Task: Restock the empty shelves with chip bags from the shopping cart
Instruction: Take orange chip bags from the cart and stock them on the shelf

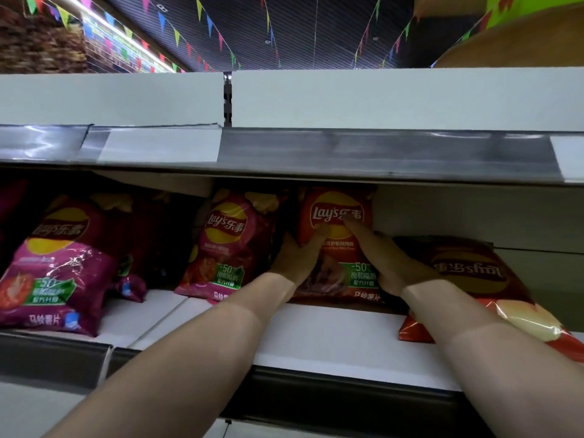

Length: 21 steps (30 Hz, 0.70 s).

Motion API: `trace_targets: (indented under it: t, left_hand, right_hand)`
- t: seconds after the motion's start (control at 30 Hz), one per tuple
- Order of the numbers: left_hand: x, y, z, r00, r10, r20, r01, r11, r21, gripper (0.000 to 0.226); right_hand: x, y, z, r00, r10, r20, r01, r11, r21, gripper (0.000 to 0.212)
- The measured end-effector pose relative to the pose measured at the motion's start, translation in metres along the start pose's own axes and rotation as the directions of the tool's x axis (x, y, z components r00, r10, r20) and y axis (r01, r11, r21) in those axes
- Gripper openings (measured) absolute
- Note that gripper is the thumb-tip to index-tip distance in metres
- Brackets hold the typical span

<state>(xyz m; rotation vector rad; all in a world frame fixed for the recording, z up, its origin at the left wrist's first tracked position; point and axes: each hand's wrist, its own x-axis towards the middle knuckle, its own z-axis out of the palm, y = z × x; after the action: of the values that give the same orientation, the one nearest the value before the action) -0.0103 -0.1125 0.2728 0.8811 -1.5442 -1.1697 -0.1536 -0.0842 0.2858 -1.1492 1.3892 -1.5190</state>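
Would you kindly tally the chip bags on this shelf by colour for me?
Magenta foil chip bags: 3, namely the left bag, the middle bag and the shadowed bag half hidden behind the left one.
Orange-red foil chip bags: 2, namely the upright bag and the flat bag.
Total: 5. A dark shape at the far left is too shadowed to count.

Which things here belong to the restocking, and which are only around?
Job: orange Lay's bag, held by left hand and right hand; red Lay's bag lying flat; shelf.
Around: purple Lay's bag, pink Lay's bag, bunting flags, price-label strip.
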Motion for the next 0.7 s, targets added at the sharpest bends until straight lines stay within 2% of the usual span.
trace_targets:
  t: [0.07,0.17,0.23,0.3,0.4,0.47,0.53,0.63,0.7]
  left_hand:
    - [-0.001,-0.003,0.004,0.998,0.048,-0.040,-0.046,0.998,0.042,0.074]
    - [-0.002,-0.004,0.007,0.994,0.086,-0.072,-0.081,0.994,0.076,0.074]
    - [-0.001,-0.005,0.007,0.992,0.094,-0.080,-0.086,0.991,0.101,0.075]
    - [-0.002,-0.004,0.007,0.988,0.128,-0.089,-0.115,0.983,0.144,0.077]
    - [-0.003,-0.004,0.006,0.974,0.198,-0.113,-0.166,0.955,0.247,0.079]
    - [-0.002,-0.006,0.004,0.955,0.267,-0.131,-0.194,0.894,0.404,0.079]
    - [-0.002,-0.005,0.003,0.921,0.369,-0.121,-0.233,0.775,0.587,0.073]
    - [-0.002,-0.006,0.002,0.898,0.439,-0.033,-0.260,0.589,0.765,0.063]
    - [-0.001,-0.006,0.003,0.908,0.418,-0.027,-0.226,0.542,0.809,0.061]
  right_hand:
    - [-0.001,0.004,0.001,1.000,-0.024,-0.009,0.024,0.999,-0.033,0.112]
    - [-0.004,0.006,0.001,0.997,-0.077,-0.022,0.076,0.996,-0.055,0.080]
    - [-0.007,0.005,0.002,0.992,-0.122,-0.042,0.119,0.991,-0.067,0.067]
    - [-0.010,0.004,0.004,0.971,-0.223,-0.089,0.210,0.968,-0.136,0.068]
    - [-0.015,0.001,0.009,0.920,-0.370,-0.132,0.328,0.908,-0.262,0.082]
    - [-0.018,0.001,0.013,0.873,-0.464,-0.153,0.378,0.840,-0.389,0.092]
    - [-0.021,-0.001,0.014,0.835,-0.531,-0.145,0.382,0.749,-0.541,0.090]
    - [-0.023,0.001,0.013,0.849,-0.518,-0.102,0.305,0.640,-0.705,0.071]
    - [-0.026,0.001,0.014,0.867,-0.490,-0.090,0.264,0.605,-0.751,0.068]
